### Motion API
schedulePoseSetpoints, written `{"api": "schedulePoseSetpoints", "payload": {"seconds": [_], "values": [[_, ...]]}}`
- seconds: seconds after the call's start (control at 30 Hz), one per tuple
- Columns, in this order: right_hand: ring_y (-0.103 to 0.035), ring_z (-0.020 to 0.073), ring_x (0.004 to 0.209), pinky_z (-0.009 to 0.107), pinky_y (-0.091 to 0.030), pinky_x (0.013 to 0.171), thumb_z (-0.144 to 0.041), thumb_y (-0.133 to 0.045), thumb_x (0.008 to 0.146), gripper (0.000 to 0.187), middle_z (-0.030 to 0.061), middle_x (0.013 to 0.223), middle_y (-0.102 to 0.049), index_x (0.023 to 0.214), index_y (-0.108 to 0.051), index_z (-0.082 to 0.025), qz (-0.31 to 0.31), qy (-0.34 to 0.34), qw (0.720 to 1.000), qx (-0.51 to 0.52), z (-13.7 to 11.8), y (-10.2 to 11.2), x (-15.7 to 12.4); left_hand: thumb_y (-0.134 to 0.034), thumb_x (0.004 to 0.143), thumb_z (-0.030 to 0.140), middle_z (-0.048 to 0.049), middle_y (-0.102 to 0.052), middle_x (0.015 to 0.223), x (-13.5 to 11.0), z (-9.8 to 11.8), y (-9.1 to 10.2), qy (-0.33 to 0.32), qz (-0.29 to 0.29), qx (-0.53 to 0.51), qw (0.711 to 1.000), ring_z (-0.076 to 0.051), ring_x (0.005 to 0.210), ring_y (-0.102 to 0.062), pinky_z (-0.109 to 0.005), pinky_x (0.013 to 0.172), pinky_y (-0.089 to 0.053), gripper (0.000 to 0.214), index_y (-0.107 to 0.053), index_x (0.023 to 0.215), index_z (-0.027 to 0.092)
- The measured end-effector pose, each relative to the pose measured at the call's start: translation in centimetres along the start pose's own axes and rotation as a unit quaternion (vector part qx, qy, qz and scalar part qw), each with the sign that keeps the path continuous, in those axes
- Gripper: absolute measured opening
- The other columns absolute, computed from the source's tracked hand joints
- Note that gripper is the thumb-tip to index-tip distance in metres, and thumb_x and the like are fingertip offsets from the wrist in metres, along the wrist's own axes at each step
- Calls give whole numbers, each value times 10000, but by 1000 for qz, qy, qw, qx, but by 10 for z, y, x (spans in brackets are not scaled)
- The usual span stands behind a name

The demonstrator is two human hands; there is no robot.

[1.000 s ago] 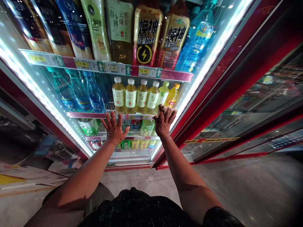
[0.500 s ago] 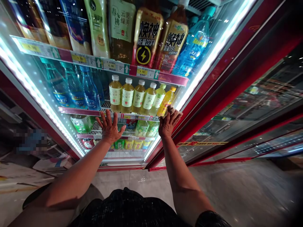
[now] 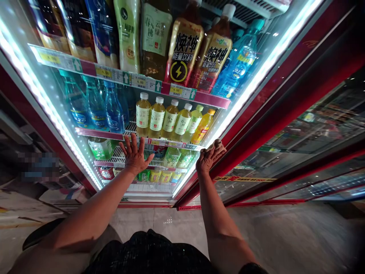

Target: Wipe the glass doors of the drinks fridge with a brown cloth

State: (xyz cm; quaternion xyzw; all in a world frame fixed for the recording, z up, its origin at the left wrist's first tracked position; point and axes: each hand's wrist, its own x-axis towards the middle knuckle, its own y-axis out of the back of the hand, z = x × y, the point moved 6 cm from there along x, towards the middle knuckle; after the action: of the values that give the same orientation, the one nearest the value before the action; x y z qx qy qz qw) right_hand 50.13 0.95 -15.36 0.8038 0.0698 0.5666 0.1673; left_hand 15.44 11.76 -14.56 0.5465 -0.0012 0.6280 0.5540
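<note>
My left hand has its fingers spread in front of the shelves of a lit drinks cooler, palm toward the glass door. Whether the palm touches the glass I cannot tell. At the cooler's right edge, my right hand presses a crumpled tan cloth against the door near its bright light strip. Just beyond both hands, a row of bottled green tea with white caps stands on the middle shelf. Nearest my right hand is a yellow bottle with an orange cap.
Big drink bottles fill the upper shelf, above a price strip. Blue bottles stand at the middle left. A red door frame and a second glass-fronted cooler lie to the right. Grey floor shows below.
My right hand has moved right and slightly down with the cloth, away from the yellow bottle to the door's edge. My left hand has barely shifted; the view has tilted slightly.
</note>
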Motion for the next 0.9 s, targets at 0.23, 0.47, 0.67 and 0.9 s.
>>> {"api": "schedulePoseSetpoints", "payload": {"seconds": [0.23, 0.47, 0.67, 0.9], "values": [[248, 353, 1567, 802, -90, 1178, -376, -355, 1026, 729, 214, 1724, 115, 1654, -101, -108, -2, -68, 997, 29, -11, -5, 3, -793, 755, 496, -213, -7, 1726, 0, -2, -1, -8, -9, 7, 1000, -451, 1555, 199, -751, 1187, 119, 1058, -275, 1622, 179], [194, 378, 1579, 853, -119, 1129, -345, -467, 982, 687, 219, 1729, 2, 1610, -262, -157, -32, 44, 998, 22, -4, -14, -26, -802, 774, 456, -189, 27, 1730, -2, -5, -1, -20, -15, 29, 999, -429, 1552, 216, -749, 1192, 116, 1070, -216, 1642, 243], [201, 404, 1570, 851, -134, 1123, -303, -458, 982, 703, 268, 1715, 55, 1618, -212, -130, -42, -16, 999, 12, -11, -16, -37, -792, 803, 468, -189, 72, 1724, -4, -2, 0, -49, 5, 59, 997, -423, 1545, 225, -746, 1203, 93, 1104, -125, 1659, 265], [194, 403, 1572, 834, -149, 1135, -322, -504, 1008, 636, 203, 1736, -4, 1596, -286, -221, -29, 119, 992, -10, -49, -18, -34, -724, 869, 479, -89, 219, 1708, -8, 6, 6, -87, 44, 87, 991, -401, 1557, 204, -737, 1227, 21, 1112, 69, 1642, 376]]}}
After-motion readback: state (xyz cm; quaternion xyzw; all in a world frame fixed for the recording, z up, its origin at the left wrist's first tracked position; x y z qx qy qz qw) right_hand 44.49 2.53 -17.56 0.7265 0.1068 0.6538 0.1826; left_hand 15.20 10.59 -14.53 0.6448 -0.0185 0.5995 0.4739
